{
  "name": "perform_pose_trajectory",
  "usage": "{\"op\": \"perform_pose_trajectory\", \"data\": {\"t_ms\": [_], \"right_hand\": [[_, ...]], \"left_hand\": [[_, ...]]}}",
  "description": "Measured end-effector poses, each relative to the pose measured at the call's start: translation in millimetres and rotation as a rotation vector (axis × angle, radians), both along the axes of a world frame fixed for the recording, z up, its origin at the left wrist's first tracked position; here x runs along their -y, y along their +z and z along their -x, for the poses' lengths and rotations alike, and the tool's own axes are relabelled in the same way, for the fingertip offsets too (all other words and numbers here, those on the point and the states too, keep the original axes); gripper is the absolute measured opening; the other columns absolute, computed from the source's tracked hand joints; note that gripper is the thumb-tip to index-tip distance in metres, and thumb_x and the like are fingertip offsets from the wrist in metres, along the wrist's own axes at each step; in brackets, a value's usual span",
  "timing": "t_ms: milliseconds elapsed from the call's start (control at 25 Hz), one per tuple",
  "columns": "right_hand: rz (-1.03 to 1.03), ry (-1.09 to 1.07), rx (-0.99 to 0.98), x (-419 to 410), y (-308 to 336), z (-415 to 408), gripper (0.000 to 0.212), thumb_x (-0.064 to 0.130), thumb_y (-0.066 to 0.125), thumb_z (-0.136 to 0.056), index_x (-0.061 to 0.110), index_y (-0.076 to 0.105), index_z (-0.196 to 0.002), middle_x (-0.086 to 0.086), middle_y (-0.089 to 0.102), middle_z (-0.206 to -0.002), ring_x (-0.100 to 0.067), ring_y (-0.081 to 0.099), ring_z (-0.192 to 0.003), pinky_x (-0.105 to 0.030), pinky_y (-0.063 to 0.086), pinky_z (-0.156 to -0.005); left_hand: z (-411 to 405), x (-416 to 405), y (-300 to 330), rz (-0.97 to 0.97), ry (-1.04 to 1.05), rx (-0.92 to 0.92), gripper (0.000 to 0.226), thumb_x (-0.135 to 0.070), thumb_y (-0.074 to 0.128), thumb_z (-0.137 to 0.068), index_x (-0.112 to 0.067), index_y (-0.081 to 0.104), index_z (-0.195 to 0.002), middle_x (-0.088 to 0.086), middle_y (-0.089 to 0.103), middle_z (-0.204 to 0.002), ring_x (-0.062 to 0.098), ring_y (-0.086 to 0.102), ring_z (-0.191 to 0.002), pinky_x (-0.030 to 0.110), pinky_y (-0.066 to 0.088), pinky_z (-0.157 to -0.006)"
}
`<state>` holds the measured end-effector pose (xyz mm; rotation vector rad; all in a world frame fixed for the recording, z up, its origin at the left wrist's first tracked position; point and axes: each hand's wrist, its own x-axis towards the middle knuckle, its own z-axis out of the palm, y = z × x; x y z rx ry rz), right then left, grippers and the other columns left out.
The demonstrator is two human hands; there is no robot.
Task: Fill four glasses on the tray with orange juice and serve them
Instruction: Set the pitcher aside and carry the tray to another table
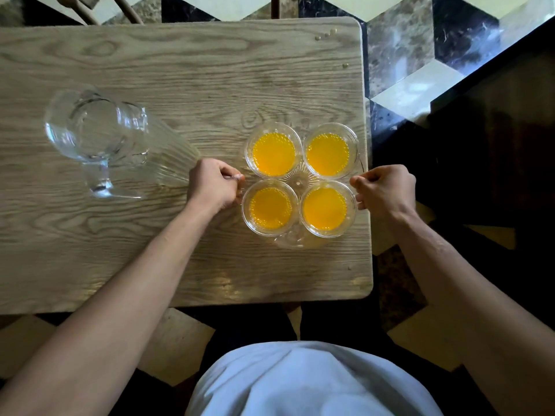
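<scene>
Several clear glasses stand packed together on a round clear glass tray (298, 182) at the right end of the wooden table, each holding orange juice: far left glass (273, 150), far right glass (329, 151), near left glass (270, 208), near right glass (326, 209). My left hand (213, 185) grips the tray's left edge with curled fingers. My right hand (385, 189) grips the right edge the same way. An empty clear glass jug (99, 136) stands at the left of the table.
The wooden table (186, 70) ends just right of the tray, with its near edge close to my body. A few juice drops (326, 34) lie near the far right corner. Patterned marble floor surrounds the table; chair legs (90, 10) show at the far side.
</scene>
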<state>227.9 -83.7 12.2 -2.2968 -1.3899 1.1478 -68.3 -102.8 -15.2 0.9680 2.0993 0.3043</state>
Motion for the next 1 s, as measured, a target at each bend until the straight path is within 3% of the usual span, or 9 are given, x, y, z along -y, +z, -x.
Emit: {"op": "perform_pose_trajectory", "data": {"t_ms": [160,240,360,600,720,840,1000], "right_hand": [[-0.016,-0.023,0.0,22,11,-1,0.013,0.026,0.079,-0.09,0.016,0.077,-0.082,-0.003,0.074,-0.068,-0.017,0.074,-0.058,-0.037,0.066,-0.063],[-0.027,-0.028,0.012,34,15,-1,0.015,0.027,0.078,-0.09,0.011,0.078,-0.088,-0.003,0.074,-0.069,-0.015,0.073,-0.058,-0.035,0.066,-0.062],[-0.048,-0.01,0.027,50,20,0,0.019,0.027,0.077,-0.091,0.008,0.079,-0.094,-0.002,0.074,-0.071,-0.014,0.073,-0.058,-0.031,0.064,-0.059],[-0.074,-0.006,0.036,78,32,4,0.019,0.025,0.078,-0.09,0.007,0.08,-0.093,-0.004,0.074,-0.071,-0.014,0.071,-0.055,-0.025,0.059,-0.052],[-0.071,-0.005,0.026,88,33,5,0.017,0.025,0.078,-0.09,0.007,0.079,-0.089,-0.004,0.074,-0.07,-0.013,0.071,-0.054,-0.023,0.057,-0.049],[-0.062,0.04,-0.001,98,33,5,0.016,0.024,0.078,-0.09,0.008,0.078,-0.088,-0.005,0.074,-0.071,-0.016,0.074,-0.059,-0.025,0.06,-0.051],[-0.051,0.112,-0.006,103,33,8,0.016,0.026,0.079,-0.089,0.01,0.079,-0.087,-0.005,0.075,-0.068,-0.018,0.075,-0.059,-0.036,0.065,-0.059]], "left_hand": [[-1,15,13,-0.003,0.006,0.04,0.028,-0.014,0.082,-0.092,-0.025,0.072,-0.068,-0.006,0.069,-0.064,-0.005,0.058,-0.035,0.007,0.041,-0.039],[-2,24,21,-0.021,0.005,0.085,0.018,-0.01,0.08,-0.093,-0.015,0.077,-0.077,-0.001,0.071,-0.068,-0.006,0.057,-0.033,0.007,0.04,-0.037],[-2,38,30,-0.044,0.025,0.15,0.01,-0.003,0.078,-0.094,-0.006,0.078,-0.084,0.005,0.071,-0.07,-0.003,0.059,-0.034,0.008,0.043,-0.037],[3,69,44,-0.055,0.056,0.221,0.026,0.001,0.074,-0.095,-0.01,0.072,-0.072,0.007,0.071,-0.067,0.002,0.064,-0.039,0.018,0.053,-0.041],[7,87,43,-0.054,0.094,0.24,0.028,0.001,0.075,-0.095,-0.014,0.072,-0.071,0.01,0.076,-0.074,0.007,0.069,-0.047,0.027,0.06,-0.051],[8,109,45,-0.046,0.129,0.215,0.022,0.001,0.074,-0.096,-0.011,0.074,-0.077,0.009,0.078,-0.078,0.01,0.071,-0.052,0.025,0.061,-0.05],[5,141,49,-0.057,0.217,0.185,0.024,0.005,0.07,-0.096,-0.012,0.074,-0.08,0.003,0.075,-0.073,0.001,0.065,-0.041,0.015,0.052,-0.041]]}}
